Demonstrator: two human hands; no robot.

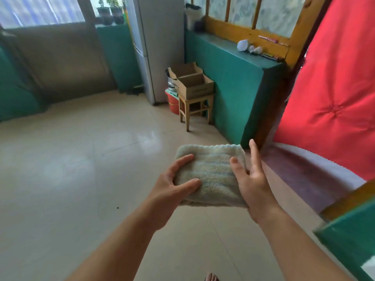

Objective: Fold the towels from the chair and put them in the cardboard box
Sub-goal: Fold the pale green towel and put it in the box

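My left hand grips folded towel, thumb on top; right hand presses its side, fingers straight. Cardboard box on stool well ahead.

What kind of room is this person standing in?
Most likely a lived-in home: a tall fridge stands on a tiled floor, potted plants sit on the window ledge, and a cardboard box rests on a wooden stool.

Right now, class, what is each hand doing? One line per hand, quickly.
Left hand: grips the left end of the folded towel, thumb on top.
Right hand: fingers straight, pressed flat against the towel's right side.
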